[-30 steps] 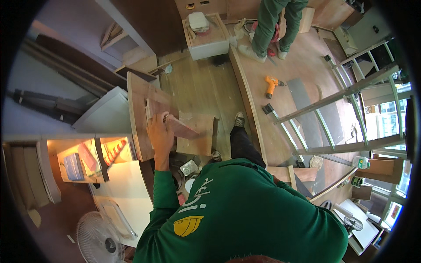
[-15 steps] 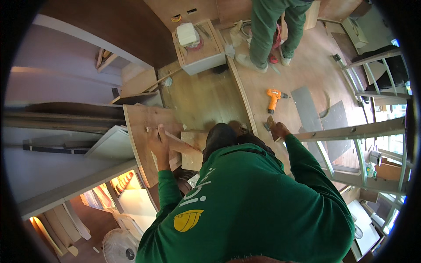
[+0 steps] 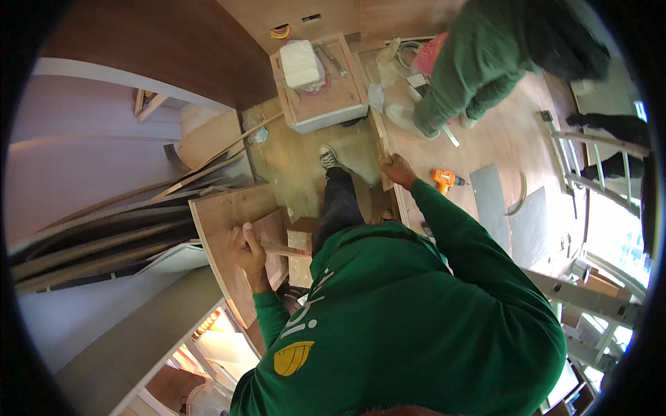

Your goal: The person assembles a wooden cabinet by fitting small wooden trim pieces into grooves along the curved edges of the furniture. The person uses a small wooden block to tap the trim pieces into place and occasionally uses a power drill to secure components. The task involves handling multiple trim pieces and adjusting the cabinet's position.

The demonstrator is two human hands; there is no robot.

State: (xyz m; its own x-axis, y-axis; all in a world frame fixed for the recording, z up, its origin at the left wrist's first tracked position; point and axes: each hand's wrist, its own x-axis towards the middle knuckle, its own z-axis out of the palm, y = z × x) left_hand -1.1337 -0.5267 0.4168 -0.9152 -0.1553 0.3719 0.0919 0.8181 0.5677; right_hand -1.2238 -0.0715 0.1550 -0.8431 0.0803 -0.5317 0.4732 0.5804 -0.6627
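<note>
My left hand (image 3: 250, 255) is at an open-fronted wooden box (image 3: 225, 204) on the left. Its fingers are curled by a thin board edge, with one finger or the thumb sticking up. What lies under the palm is hidden. My right hand (image 3: 399, 170) is closed at the wooden edge strip (image 3: 383, 142) of a raised plywood platform. A small brown piece shows by its fingers, too little of it to name. My leg (image 3: 338, 204) reaches forward, and its dark shoe with white laces (image 3: 328, 157) stands on the lower floor.
An orange cordless drill (image 3: 444, 182) and grey sheets (image 3: 489, 197) lie on the platform. Another person in green trousers (image 3: 461, 80) stands there. Ahead is a wooden drawer box (image 3: 329, 114) bearing a white package (image 3: 300, 64). Ladders (image 3: 600, 180) stand right; boards (image 3: 104, 243) are stacked left.
My right hand has moved forward and left, away from beside the drill. My leg and shoe have come into view ahead. The other person has bent and shifted right.
</note>
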